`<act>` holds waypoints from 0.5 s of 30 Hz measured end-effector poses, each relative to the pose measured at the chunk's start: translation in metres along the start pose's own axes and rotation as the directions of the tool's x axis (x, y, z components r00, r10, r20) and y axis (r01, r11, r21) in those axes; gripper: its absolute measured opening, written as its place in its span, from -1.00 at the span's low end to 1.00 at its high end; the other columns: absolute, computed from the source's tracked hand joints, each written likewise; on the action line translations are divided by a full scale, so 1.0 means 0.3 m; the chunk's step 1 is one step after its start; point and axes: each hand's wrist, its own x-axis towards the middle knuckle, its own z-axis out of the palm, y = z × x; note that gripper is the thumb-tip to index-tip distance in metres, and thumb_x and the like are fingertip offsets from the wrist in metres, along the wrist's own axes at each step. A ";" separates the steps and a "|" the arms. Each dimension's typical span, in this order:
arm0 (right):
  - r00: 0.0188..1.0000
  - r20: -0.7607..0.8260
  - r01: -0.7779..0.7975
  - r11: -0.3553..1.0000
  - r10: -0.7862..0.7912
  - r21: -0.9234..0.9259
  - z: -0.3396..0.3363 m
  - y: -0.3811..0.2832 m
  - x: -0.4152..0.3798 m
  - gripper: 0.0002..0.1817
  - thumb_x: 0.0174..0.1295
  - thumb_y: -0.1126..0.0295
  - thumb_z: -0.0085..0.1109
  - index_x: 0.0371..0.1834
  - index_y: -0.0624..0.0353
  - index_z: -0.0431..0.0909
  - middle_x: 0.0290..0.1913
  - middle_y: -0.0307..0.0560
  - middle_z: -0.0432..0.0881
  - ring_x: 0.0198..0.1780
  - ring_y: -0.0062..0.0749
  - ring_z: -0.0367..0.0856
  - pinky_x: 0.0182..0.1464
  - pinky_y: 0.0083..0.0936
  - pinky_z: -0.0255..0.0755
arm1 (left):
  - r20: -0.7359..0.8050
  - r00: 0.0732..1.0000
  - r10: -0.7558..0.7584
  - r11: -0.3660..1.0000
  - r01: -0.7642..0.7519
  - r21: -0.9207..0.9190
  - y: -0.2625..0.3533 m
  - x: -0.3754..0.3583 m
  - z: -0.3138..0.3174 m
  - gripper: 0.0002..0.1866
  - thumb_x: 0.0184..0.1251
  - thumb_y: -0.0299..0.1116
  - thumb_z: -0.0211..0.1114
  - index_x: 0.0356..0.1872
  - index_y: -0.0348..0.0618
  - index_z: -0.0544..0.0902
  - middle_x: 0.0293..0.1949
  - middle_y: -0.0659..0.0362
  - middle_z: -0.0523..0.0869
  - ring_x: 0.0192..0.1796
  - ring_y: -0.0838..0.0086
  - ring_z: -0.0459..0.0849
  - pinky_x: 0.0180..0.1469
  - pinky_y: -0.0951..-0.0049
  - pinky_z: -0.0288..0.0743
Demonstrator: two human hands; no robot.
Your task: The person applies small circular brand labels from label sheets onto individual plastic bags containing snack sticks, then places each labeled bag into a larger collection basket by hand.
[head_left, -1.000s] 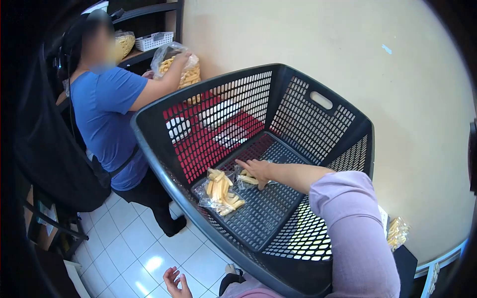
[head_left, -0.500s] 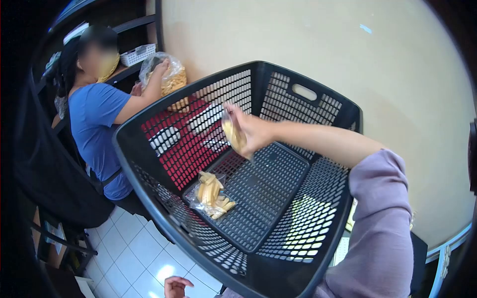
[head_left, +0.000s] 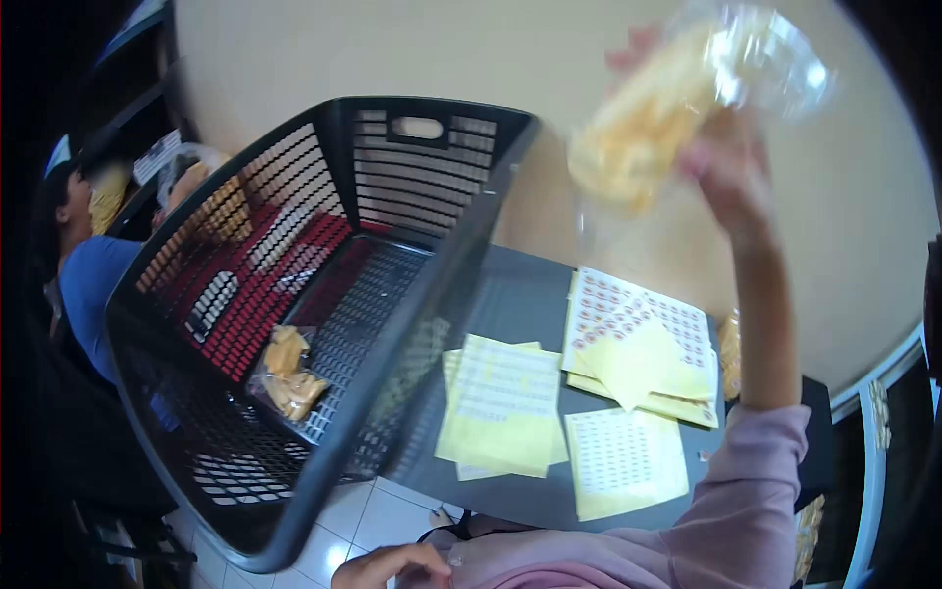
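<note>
High at the right, my right hand (head_left: 726, 172) grips a clear plastic bag of pale yellow sticks (head_left: 643, 128), both blurred by motion. Low near my body is my left hand (head_left: 392, 567), its fingers curled and apart, holding nothing. A large black slatted basket (head_left: 422, 294) stands open at the left. Inside it, on the bottom, lies another clear bag of yellow sticks (head_left: 287, 373). My right hand is outside the basket, above the table side.
Yellow sticker sheets (head_left: 505, 407) and a stack of sheets with red round labels (head_left: 638, 324) lie on the grey table (head_left: 520, 285). A co-worker in a blue shirt (head_left: 93, 285) is beyond the basket at the left. Behind the table rises a beige wall.
My view has turned right, showing the table and sheets. My right hand has left the basket's interior and gone up and right, a bag of sticks in it. More of my left hand shows.
</note>
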 end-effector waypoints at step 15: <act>0.781 -0.495 -0.518 0.837 0.380 -0.174 0.042 0.171 -0.835 0.15 -0.27 0.16 0.41 0.28 0.19 -0.29 -0.03 0.09 0.25 -0.05 -0.27 0.33 -0.01 -0.37 0.22 | -0.170 0.970 0.176 0.873 -0.074 0.481 -0.481 0.725 0.200 -0.33 0.02 -0.53 0.21 0.18 -0.27 0.09 0.12 0.00 0.26 0.17 0.31 0.29 0.14 0.39 0.21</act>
